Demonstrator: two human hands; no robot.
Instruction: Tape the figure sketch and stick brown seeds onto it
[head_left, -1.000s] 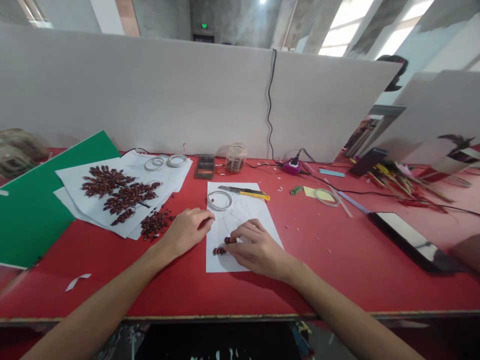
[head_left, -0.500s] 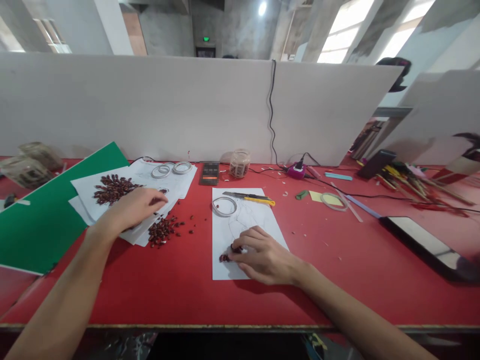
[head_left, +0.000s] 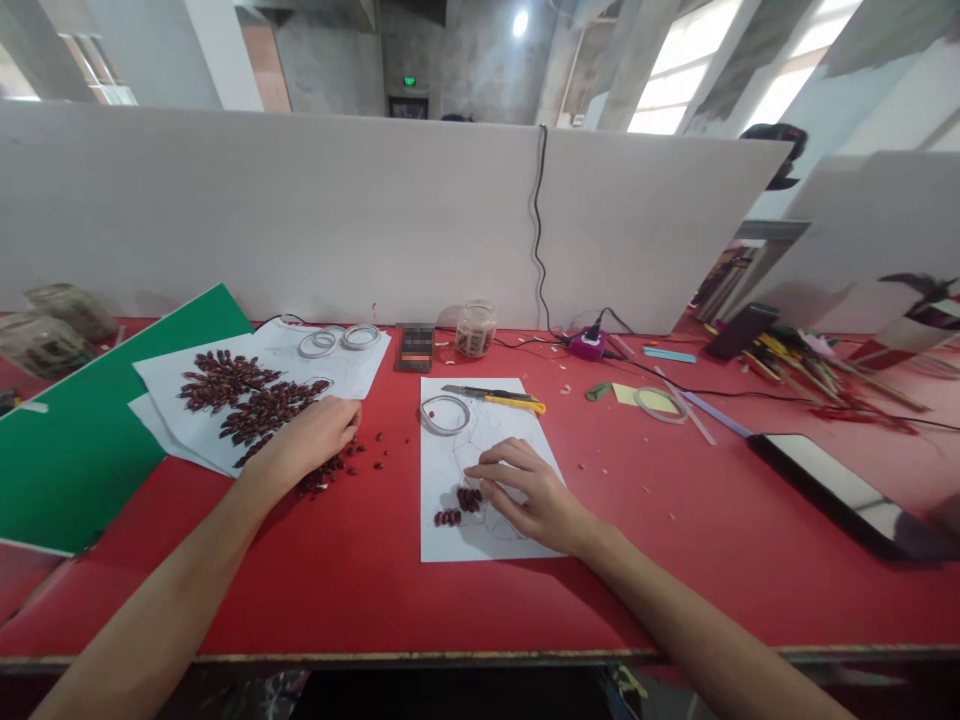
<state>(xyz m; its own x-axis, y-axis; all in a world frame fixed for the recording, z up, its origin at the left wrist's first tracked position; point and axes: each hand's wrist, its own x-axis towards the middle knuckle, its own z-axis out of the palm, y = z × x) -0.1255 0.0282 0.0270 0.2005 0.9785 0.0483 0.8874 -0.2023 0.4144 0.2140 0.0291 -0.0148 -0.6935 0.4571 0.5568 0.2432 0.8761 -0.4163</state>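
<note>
My left hand (head_left: 311,435) reaches over a loose pile of dark red-brown seeds (head_left: 349,460) beside some papers. Its fingers are curled together, and whatever is between them is hidden. My right hand (head_left: 529,490) hovers low over a white sheet with a pencil drawing (head_left: 442,460), fingers apart and holding nothing I can see. Just left of its fingertips lie two short clusters of seeds, one upper (head_left: 469,499) and one lower (head_left: 448,518). Larger leaf-like seed clusters (head_left: 262,412) spread over the papers (head_left: 169,370) behind my left hand.
A yellow utility knife (head_left: 495,396) and a coil of wire (head_left: 445,414) lie on the sheet's top. Behind stand a glass jar (head_left: 476,330) and a calculator-like device (head_left: 415,348). A green board (head_left: 82,450) is at left, a dark tablet-like device (head_left: 847,490) at right.
My left hand has moved right and down from the papers to the loose seeds, uncovering a seed cluster. My right hand has drawn back slightly and opened, exposing the upper small cluster.
</note>
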